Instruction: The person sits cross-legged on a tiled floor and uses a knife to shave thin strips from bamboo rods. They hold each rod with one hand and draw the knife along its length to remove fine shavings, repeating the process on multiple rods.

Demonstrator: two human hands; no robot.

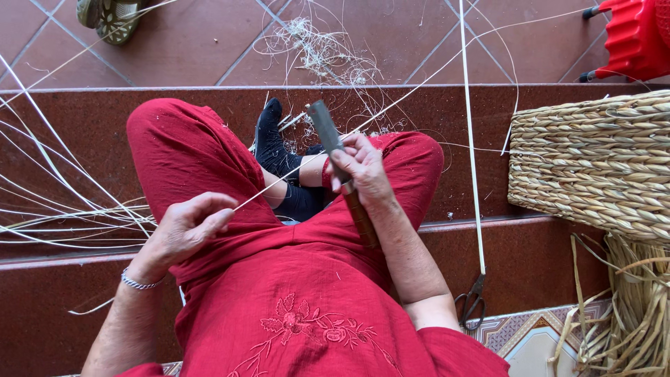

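Note:
I sit on red steps in red clothes and dark socks. My right hand (363,171) grips a long knife (328,136) with a wooden handle, its grey blade pointing away from me. My left hand (185,227) pinches the near end of a thin pale cane strip (391,108). The strip runs from my left fingers up under the blade at my right hand and on toward the upper right across the floor.
A woven straw basket (593,164) stands at the right with loose straw (631,307) below it. Scissors (473,304) lie on the step by my right elbow. Several pale strips (63,202) fan out at left. Shavings (321,56), a shoe (112,17) and a red plastic stool (635,38) are on the tiled floor.

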